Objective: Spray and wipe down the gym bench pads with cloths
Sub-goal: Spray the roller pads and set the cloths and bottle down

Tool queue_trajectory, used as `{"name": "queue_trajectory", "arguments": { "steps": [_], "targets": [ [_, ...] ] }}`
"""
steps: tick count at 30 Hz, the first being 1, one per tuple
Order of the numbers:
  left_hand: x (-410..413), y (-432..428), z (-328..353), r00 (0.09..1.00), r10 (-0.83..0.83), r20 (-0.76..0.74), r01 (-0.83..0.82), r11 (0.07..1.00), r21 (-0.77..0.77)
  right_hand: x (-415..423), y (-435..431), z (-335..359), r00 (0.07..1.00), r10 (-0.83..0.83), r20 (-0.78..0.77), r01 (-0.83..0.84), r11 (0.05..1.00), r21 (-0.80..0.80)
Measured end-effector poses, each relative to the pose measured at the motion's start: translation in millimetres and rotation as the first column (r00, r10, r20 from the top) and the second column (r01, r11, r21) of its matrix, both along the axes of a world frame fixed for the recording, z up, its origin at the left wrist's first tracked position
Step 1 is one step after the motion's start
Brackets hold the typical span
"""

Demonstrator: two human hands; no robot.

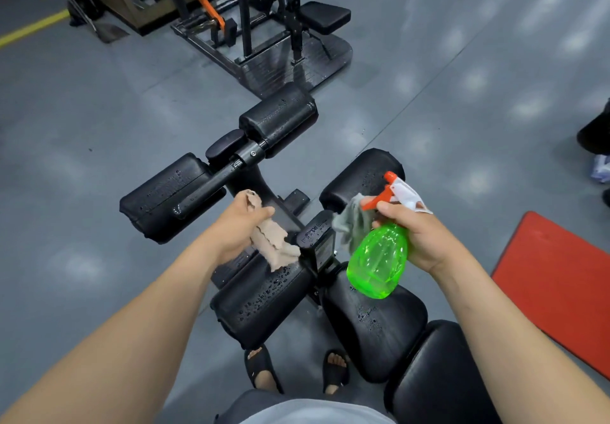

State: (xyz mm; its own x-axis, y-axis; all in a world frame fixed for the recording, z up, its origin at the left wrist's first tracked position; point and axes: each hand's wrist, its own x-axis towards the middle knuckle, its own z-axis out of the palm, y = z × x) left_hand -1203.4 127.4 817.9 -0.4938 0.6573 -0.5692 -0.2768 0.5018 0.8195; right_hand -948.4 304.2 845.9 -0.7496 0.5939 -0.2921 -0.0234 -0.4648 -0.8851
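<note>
At the bottom centre of the frame, two feet in black sandals [264,371] stand on the grey floor [99,110] beside the bench. Lower right: the black back pad [439,374], and just above it the seat pad [376,321], beaded with droplets. Left of the seat, a near roller pad [260,301], also wet.

Centre, above that roller: the left hand [237,225], fingers curled round a beige cloth [274,245] whose loose end hangs down to the top of the pad. Centre right: the right hand [419,235], fingers wrapped round the neck of a green spray bottle [376,258] with an orange trigger and white head, held tilted over the seat pad. A grey cloth [351,222] hangs from the same hand, on the left side of the bottle.

Behind the bottle, a second roller pad [359,176]. Further up, on a crossbar, two more pads: one at centre left [165,196], one at upper centre [280,116], both speckled with droplets.

Right edge: a red mat [558,278] flat on the floor. Top centre: a black gym machine [264,27] with an orange bar. Upper left: a yellow line [33,29] painted on the floor.
</note>
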Motion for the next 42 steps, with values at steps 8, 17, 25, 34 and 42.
{"name": "queue_trajectory", "arguments": {
  "steps": [8,17,25,34,42],
  "targets": [
    [-11.9,13.1,25.2,0.970,0.036,-0.239,-0.041,0.999,-0.016,-42.7,0.2,4.2,0.991,0.131,-0.004,-0.131,0.991,0.034],
    [-16.5,33.4,18.2,0.842,-0.068,-0.535,-0.020,0.987,-0.157,-54.6,-5.0,-24.0,0.993,0.092,0.073,-0.095,0.995,0.043],
    [10.3,59.5,-8.9,0.622,-0.532,-0.574,0.230,0.825,-0.516,6.7,-18.4,-98.1,0.894,0.082,0.441,-0.057,0.996,-0.070],
    [57.8,88.4,-66.8,0.320,-0.831,-0.454,0.330,0.547,-0.769,21.6,-9.9,-95.4,0.902,0.009,0.431,-0.041,0.997,0.065],
    [66.5,85.5,-63.5,0.223,-0.884,-0.410,0.327,0.464,-0.823,4.3,-11.1,-84.0,0.845,-0.034,0.533,-0.105,0.968,0.228]
  ]
}}
